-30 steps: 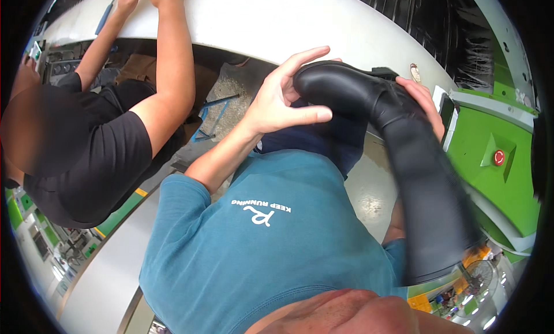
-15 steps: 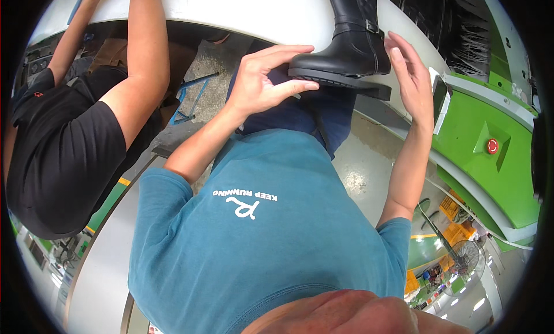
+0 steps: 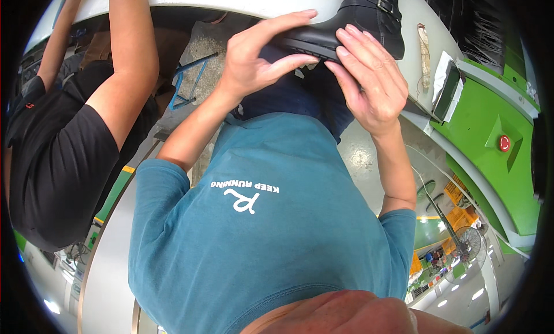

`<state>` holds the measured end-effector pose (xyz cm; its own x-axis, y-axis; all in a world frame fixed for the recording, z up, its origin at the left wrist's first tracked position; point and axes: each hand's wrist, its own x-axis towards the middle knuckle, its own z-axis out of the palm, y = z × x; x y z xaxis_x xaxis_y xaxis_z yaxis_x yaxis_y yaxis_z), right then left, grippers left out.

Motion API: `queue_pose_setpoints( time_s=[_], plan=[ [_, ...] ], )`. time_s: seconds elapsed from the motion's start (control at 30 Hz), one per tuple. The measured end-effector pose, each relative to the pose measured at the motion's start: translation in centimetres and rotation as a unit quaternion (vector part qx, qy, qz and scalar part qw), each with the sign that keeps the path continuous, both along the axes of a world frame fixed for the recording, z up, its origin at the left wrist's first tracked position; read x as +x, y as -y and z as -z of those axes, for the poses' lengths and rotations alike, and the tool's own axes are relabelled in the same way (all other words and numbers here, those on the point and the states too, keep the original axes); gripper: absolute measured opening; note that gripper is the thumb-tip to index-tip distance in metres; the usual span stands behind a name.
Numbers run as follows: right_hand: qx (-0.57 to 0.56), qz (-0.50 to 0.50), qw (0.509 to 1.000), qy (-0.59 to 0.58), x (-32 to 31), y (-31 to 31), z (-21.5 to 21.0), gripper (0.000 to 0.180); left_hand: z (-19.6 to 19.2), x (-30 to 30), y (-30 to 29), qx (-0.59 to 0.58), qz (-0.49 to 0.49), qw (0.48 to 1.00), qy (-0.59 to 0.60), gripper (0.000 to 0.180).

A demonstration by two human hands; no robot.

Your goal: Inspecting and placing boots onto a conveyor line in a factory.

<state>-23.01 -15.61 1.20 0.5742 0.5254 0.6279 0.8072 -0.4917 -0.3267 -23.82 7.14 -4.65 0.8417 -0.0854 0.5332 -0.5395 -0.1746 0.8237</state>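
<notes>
A black ankle-strapped boot (image 3: 330, 29) with a buckle is at the top of the view, its toe pointing left over the edge of the white table. My left hand (image 3: 254, 57) closes round the toe, fingers above and thumb below at the ridged black sole (image 3: 306, 49). Lying along the near side of the boot, my right hand (image 3: 374, 80) has its fingers on the upper and its thumb by the sole's edge. The heel end of the sole is hidden behind the right hand.
A white curved table (image 3: 231, 0) runs along the top. At left, another person in a black sleeve (image 3: 69, 155) reaches over it. On the right stands a green machine (image 3: 479, 132) with a red button (image 3: 504, 143). A blue metal frame (image 3: 180, 86) is below the table.
My right hand has moved left from behind the heel onto the boot's middle. The boot sits higher in view. Its sole, earlier angled away from the upper at the heel, is now partly covered.
</notes>
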Motion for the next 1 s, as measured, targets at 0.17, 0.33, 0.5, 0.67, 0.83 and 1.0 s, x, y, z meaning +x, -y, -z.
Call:
queue_pose_setpoints(
  time_s=[0.17, 0.33, 0.5, 0.67, 0.83, 1.0],
  plan=[
    [0.009, 0.041, 0.999, -0.026, -0.1, -1.4, -0.5, 0.04, -0.2, 0.4, -0.6, 0.03, 0.039, 0.999, 0.0, 0.058],
    [-0.025, 0.028, 0.999, 0.003, 0.0, -1.2, 0.2, 0.037, -0.1, 0.6, -1.0, 0.036, 0.057, 0.998, -0.009, 0.06],
    [-0.023, -0.018, 0.999, -0.02, 1.0, -1.5, -0.5, 0.027, 0.2, 0.8, -1.2, 0.023, 0.063, 0.998, -0.013, 0.059],
    [-0.047, -0.019, 0.993, -0.108, 2.0, -1.8, -2.7, 0.026, 0.4, 0.8, -1.0, -0.03, 0.071, 0.995, -0.058, 0.051],
    [-0.059, 0.008, 0.974, -0.218, 2.5, -2.0, -4.7, 0.037, 0.2, 0.7, -0.9, -0.061, 0.074, 0.992, -0.082, 0.045],
    [-0.043, 0.05, 0.965, -0.255, 2.9, -1.5, -5.4, 0.057, -0.5, 0.9, -0.9, -0.05, 0.094, 0.989, -0.1, 0.043]
  ],
)
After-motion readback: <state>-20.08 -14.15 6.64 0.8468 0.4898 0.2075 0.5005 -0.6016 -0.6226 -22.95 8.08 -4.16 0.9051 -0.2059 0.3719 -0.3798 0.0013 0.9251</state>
